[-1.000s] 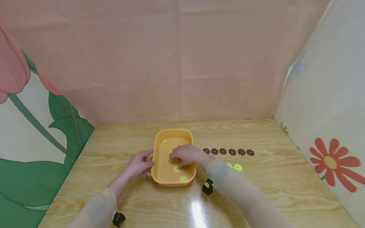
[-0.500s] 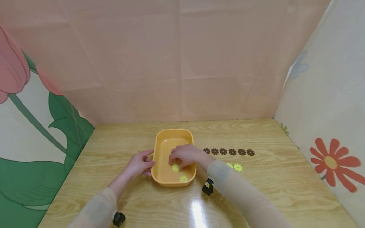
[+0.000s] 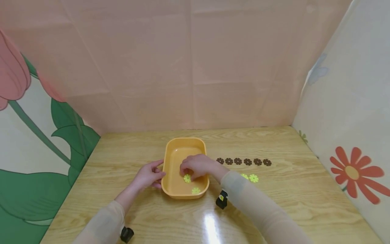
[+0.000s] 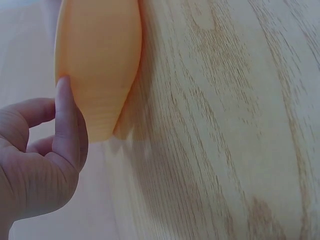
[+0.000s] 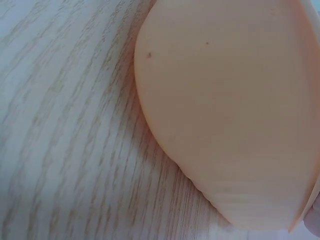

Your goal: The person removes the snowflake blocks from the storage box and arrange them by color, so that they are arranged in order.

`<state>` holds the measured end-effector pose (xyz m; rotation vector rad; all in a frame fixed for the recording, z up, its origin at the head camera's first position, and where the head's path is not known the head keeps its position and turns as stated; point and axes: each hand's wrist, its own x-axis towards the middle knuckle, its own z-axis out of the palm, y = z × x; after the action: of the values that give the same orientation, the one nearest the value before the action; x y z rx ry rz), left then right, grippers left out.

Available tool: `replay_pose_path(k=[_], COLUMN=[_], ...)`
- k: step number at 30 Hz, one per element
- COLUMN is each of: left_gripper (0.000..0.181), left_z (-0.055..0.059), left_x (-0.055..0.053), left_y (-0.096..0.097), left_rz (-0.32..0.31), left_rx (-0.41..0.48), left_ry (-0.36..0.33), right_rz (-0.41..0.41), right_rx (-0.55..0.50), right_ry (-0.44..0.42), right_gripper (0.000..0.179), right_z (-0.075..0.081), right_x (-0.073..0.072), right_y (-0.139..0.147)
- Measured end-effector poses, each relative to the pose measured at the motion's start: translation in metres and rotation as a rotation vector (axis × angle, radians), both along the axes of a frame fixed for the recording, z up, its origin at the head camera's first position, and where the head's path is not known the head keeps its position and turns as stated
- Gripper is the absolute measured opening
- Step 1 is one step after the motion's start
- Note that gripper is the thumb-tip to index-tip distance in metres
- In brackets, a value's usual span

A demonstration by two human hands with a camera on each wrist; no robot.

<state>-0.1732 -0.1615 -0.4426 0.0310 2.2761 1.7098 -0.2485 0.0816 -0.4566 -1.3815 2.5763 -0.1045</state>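
An orange plastic basin [image 3: 170,166] sits mid-table. My left hand [image 3: 149,175] grips its left rim; in the left wrist view a fingertip presses near the rim of the basin [image 4: 100,55]. Inside the basin is my right hand [image 3: 196,166], fingers curled downward around a yellow-green flower-shaped piece [image 3: 187,178] that shows between thumb and fingers. A second yellow-green flower piece [image 3: 196,191] lies on the basin floor toward the near right corner. Mostly the basin's outer wall [image 5: 225,110] fills the right wrist view, with the right fingers hidden behind it.
Right of the basin, several brown flower pieces [image 3: 247,162] lie in a row on the wooden table [image 3: 292,189]. In front of them lie yellow-green flower pieces [image 3: 254,178], partly covered by the right sleeve. A pink curtain [image 3: 146,67] stands behind the table.
The yellow-green flower piece at my right fingertips has shifted slightly left and away from me, as the fingers drew in around it. My left hand and the basin stay put.
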Motion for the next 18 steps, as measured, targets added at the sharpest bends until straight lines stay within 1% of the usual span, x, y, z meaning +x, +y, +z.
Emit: replay_pose_path(k=[8,14,16,18], left_gripper=[0.06,0.06,0.06,0.06], left_z=[-0.0011,-0.0053,-0.0065,-0.0073], left_x=[-0.0005,-0.0042,-0.0051,-0.0056], left_y=[0.0,0.0011,0.0011,0.0009], left_rz=[0.003,0.012,0.014,0.014], left_rx=[0.005,0.002,-0.002,-0.004], left_ry=[0.002,-0.008,-0.008,-0.007], right_rz=[-0.004,0.003,0.001,-0.002], right_rx=[-0.019,-0.022,-0.039,-0.082], right_ry=[-0.015,-0.008,-0.014,-0.026], right_gripper=[0.03,0.025,0.022,0.02], right_z=[-0.0005,-0.0009,-0.0014,-0.0019], right_x=[-0.0008,-0.0024,-0.0027,-0.003], right_y=[-0.001,0.0007,0.0015,0.0024])
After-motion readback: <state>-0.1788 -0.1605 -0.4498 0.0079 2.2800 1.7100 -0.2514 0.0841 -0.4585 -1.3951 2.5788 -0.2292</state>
